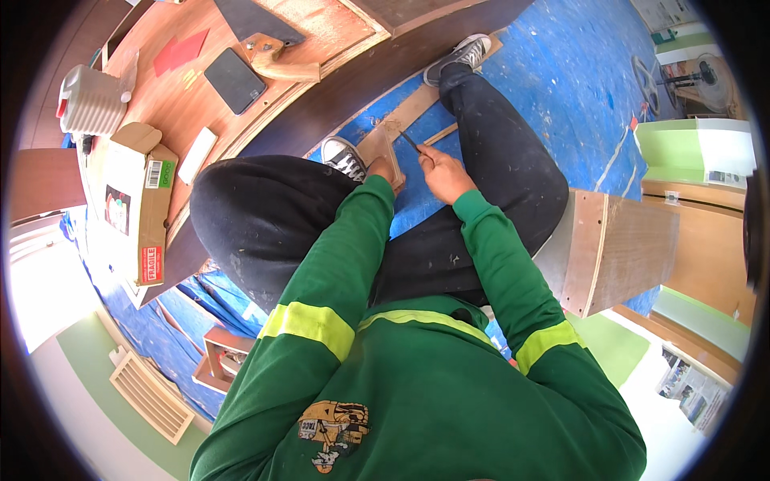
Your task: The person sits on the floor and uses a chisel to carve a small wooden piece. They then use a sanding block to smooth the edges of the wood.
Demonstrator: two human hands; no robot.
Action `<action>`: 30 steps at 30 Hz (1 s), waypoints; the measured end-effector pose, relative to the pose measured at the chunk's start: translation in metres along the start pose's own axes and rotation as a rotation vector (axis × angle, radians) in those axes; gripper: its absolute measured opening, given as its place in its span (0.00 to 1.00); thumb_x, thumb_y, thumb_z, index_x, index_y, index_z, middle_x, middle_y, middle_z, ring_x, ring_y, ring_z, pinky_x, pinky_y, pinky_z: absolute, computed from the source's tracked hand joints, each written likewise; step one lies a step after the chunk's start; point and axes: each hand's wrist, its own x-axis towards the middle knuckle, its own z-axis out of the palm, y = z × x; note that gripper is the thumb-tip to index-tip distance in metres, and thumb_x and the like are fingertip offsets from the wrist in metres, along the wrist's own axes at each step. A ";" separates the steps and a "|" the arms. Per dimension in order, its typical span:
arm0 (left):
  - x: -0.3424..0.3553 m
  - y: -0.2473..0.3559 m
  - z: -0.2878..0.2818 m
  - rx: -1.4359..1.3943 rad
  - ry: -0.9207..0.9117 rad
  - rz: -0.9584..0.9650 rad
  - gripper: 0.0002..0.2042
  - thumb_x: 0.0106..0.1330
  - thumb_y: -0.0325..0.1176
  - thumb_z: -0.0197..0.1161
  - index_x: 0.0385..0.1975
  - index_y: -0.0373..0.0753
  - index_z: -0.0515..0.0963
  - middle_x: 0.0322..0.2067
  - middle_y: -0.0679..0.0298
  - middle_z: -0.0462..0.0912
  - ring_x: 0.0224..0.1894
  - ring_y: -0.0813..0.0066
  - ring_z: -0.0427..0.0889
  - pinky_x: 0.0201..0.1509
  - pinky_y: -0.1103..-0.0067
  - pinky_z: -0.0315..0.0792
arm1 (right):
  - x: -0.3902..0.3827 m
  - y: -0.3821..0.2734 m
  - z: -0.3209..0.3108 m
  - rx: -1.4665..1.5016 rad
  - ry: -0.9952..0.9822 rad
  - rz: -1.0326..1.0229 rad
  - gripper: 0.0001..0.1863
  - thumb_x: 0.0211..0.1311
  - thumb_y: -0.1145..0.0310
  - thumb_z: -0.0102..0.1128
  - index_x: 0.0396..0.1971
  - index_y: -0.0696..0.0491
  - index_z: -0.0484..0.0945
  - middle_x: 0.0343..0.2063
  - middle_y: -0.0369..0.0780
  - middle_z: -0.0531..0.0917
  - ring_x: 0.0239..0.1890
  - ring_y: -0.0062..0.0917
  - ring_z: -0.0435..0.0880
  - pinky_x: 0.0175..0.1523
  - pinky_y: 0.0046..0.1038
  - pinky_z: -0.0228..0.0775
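My left hand [383, 170] is closed on the near end of a short, light-brown wooden piece [374, 147], beside my left shoe. In my right fist [445, 176] is a thin, dark, straight metal tool [410, 142], pointing up and left toward the wood. Its grip is hidden by my fingers, so I cannot tell whether it is a file or a chisel. A longer wooden plank [419, 107] lies on the blue sheet between my shoes, with small shavings near the wood's end. Next to my right hand is a narrow wood strip [442, 133].
On the workbench [172, 96] at the left lie a handsaw [281, 67], a dark phone-like device [234, 81], a cardboard box [132, 208] and a plastic jug [94, 103]. A wooden box [613, 252] stands by my right knee. Blue sheeting [553, 76] covers the floor; a fan [698, 78] stands far right.
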 end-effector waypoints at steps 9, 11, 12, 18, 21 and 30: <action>0.069 -0.019 -0.012 0.765 -0.048 0.306 0.16 0.76 0.44 0.51 0.49 0.41 0.81 0.38 0.57 0.84 0.34 0.54 0.85 0.29 0.59 0.77 | -0.029 -0.022 0.014 -0.228 -0.121 -0.021 0.22 0.78 0.60 0.49 0.65 0.50 0.80 0.52 0.56 0.85 0.56 0.57 0.83 0.64 0.51 0.74; 0.068 -0.022 -0.012 0.985 -0.045 0.356 0.17 0.78 0.41 0.48 0.52 0.39 0.81 0.42 0.53 0.86 0.36 0.51 0.87 0.30 0.57 0.79 | -0.034 -0.022 0.014 -0.206 -0.085 -0.085 0.22 0.77 0.60 0.49 0.64 0.49 0.80 0.50 0.58 0.86 0.54 0.58 0.84 0.62 0.52 0.75; 0.065 -0.023 -0.011 0.916 -0.041 0.335 0.18 0.79 0.40 0.46 0.53 0.37 0.80 0.43 0.50 0.87 0.38 0.49 0.88 0.31 0.55 0.81 | -0.035 -0.022 0.014 -0.245 -0.122 -0.063 0.22 0.77 0.60 0.49 0.64 0.50 0.80 0.49 0.58 0.86 0.53 0.58 0.84 0.61 0.53 0.75; 0.039 -0.027 -0.007 0.910 0.059 0.410 0.20 0.81 0.37 0.41 0.56 0.29 0.77 0.47 0.38 0.87 0.48 0.43 0.90 0.43 0.54 0.85 | -0.021 -0.034 0.022 -0.357 -0.119 -0.076 0.22 0.77 0.61 0.50 0.64 0.50 0.80 0.45 0.57 0.87 0.49 0.59 0.85 0.59 0.54 0.76; 0.039 -0.028 -0.010 0.776 0.042 0.332 0.18 0.80 0.35 0.45 0.56 0.28 0.76 0.49 0.38 0.87 0.51 0.42 0.89 0.52 0.56 0.83 | -0.015 -0.040 0.022 -0.375 -0.153 -0.010 0.22 0.78 0.61 0.50 0.66 0.49 0.79 0.47 0.58 0.86 0.51 0.58 0.84 0.61 0.53 0.75; 0.063 -0.021 -0.018 0.897 -0.045 0.376 0.17 0.78 0.33 0.48 0.55 0.28 0.78 0.51 0.37 0.85 0.52 0.42 0.88 0.54 0.56 0.82 | -0.030 -0.032 0.029 -0.373 -0.081 -0.124 0.22 0.76 0.63 0.50 0.64 0.53 0.79 0.42 0.60 0.87 0.45 0.59 0.86 0.55 0.56 0.76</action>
